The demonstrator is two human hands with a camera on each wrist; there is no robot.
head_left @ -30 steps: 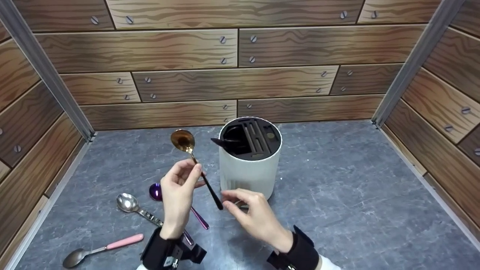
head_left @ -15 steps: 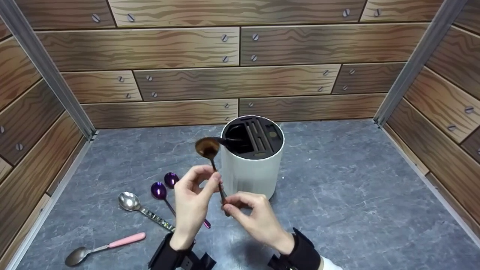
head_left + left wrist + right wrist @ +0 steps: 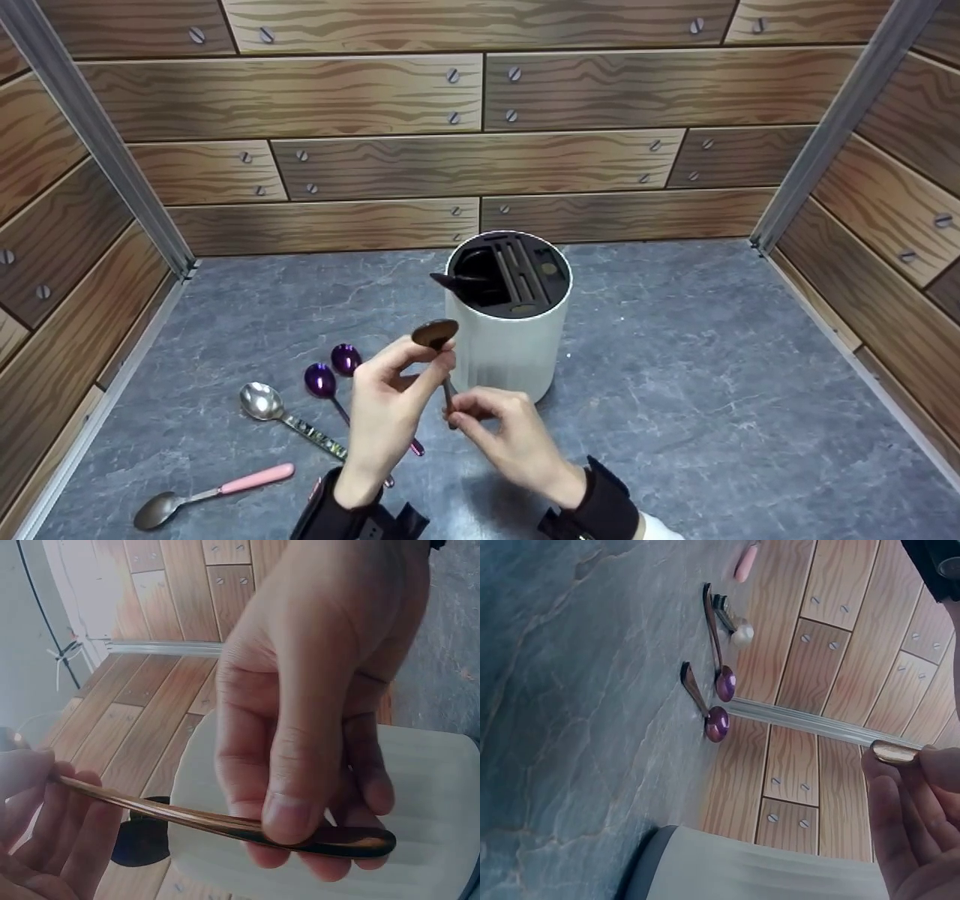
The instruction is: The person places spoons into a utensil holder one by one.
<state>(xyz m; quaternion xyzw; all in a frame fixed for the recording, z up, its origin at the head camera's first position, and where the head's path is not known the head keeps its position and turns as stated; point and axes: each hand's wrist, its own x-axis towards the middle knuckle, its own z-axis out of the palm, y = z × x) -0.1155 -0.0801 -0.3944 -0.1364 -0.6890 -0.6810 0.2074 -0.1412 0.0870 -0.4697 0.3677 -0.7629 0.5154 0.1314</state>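
The left hand (image 3: 388, 399) and right hand (image 3: 516, 433) pinched the gold spoon (image 3: 435, 332). Regripping appeared to be the step; the next release called for one secure hold.

Spoons (image 3: 320, 381) left of holder (image 3: 506, 349)

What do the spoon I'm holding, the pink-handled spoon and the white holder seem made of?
Held spoon: probably polished metal, given the coppery glints along it.
Pink-handled spoon: bowl probably metal, from its grey sheen; evenly coloured, smooth handle maybe plastic.
White holder: perhaps plastic, with a faintly ribbed, soft-sheened wall, though coated metal is possible.
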